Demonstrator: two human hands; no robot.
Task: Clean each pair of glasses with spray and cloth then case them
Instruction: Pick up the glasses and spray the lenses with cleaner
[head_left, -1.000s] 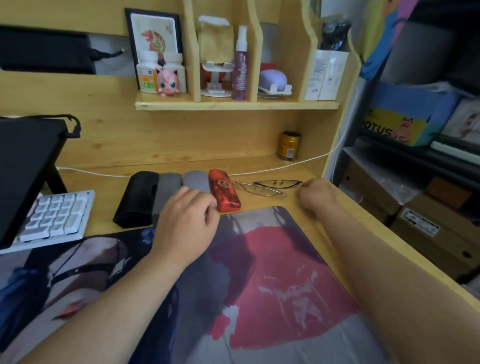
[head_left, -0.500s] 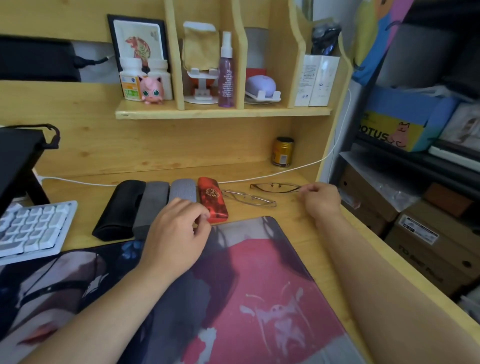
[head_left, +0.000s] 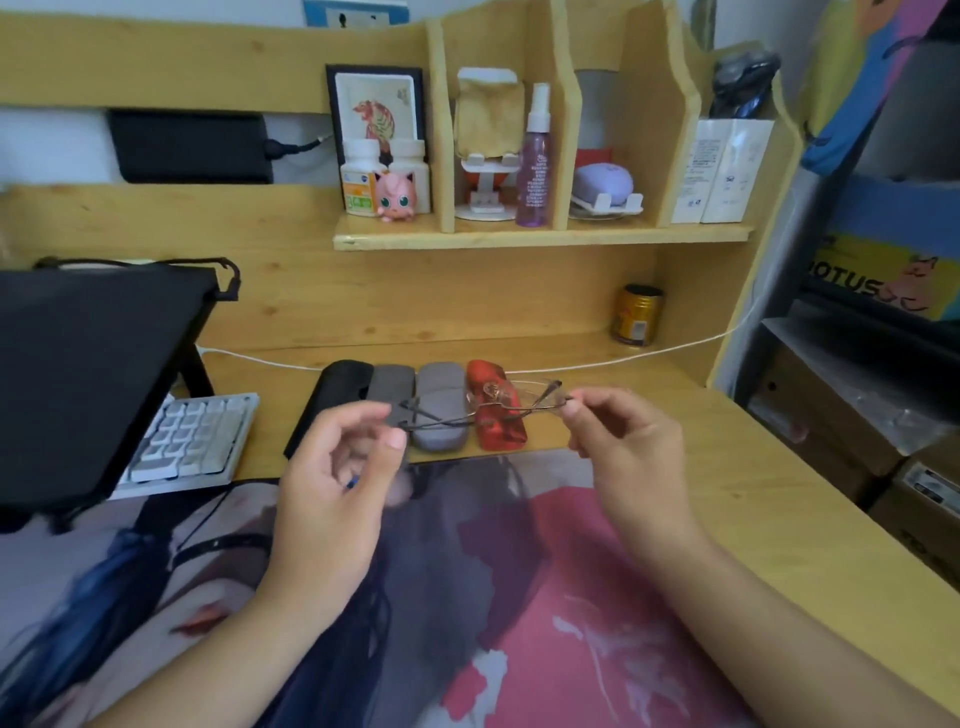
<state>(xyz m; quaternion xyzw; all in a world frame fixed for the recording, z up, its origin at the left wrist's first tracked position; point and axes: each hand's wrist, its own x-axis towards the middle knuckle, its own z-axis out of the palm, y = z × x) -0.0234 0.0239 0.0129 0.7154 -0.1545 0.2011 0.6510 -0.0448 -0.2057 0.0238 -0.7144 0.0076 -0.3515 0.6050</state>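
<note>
Both hands (head_left: 483, 447) hold the glasses (head_left: 511, 402) level, long axis left-right.

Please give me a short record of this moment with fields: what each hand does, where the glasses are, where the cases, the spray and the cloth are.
left hand: pinches the temple tips
right hand: pinches the frame's right end
glasses: lifted above the cases, arms unfolded
cases: four in a row on the desk, shut
spray bottle: upright on the shelf
cloth: yellowish, hangs on a white stand beside the spray bottle
</note>
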